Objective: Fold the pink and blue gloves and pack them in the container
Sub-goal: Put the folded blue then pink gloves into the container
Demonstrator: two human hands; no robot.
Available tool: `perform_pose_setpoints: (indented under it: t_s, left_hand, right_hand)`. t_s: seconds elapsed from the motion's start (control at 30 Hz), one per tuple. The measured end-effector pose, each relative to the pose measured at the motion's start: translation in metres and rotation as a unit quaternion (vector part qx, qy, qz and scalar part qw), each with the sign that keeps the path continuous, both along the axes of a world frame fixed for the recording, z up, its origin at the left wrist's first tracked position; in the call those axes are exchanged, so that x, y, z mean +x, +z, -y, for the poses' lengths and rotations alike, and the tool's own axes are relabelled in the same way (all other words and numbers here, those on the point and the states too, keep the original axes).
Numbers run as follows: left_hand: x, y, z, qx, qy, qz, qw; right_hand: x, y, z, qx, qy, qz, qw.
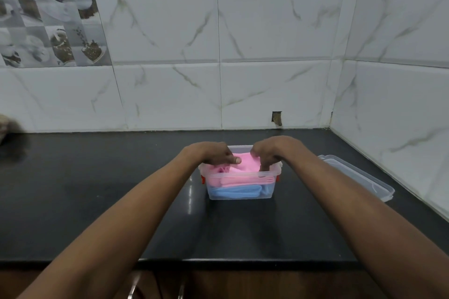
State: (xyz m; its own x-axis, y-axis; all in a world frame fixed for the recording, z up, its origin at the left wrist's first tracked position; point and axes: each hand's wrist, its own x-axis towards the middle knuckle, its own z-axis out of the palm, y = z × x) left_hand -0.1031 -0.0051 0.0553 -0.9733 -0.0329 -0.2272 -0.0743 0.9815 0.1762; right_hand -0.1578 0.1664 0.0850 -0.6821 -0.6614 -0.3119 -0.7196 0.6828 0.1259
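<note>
Both hands are reaching into the clear container (239,185) from above: the left hand (216,153) is curling over the near-left part of the pink glove (243,165), thumb lying on the fabric, and the right hand (272,152) is dipping its fingers down along the right inner wall, pressing the same pink fabric. Neither hand is spread flat; both are half-closed, and whether they are pinching the glove or only pushing it down cannot be told.

Working down in size, the dark desk (97,189) is carrying the container at its middle, close to the tiled back wall. To the right of the container, a little apart from it, the clear lid (359,177) is lying with its long axis running away and to the left. The right hand is the nearer one to it, so the closing move would probably fall to that hand.

Inside the container, the pink glove is sitting on top and bulging above the rim, its long axis running left to right between the hands. Under it the folded blue glove (237,190) is lying flat on the bottom, along the same line. Packing looks nearly done; the pink bulge probably needs pressing down before the lid can seat.
</note>
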Motion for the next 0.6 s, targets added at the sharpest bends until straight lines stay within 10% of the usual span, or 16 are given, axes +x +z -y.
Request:
perform_pose_setpoints:
  t_s: [0.6]
  left_hand:
    - [-0.008, -0.004, -0.016, -0.107, -0.012, 0.007, 0.994]
  right_hand:
    - [0.010, -0.011, 0.015, 0.083, -0.019, -0.061, 0.994]
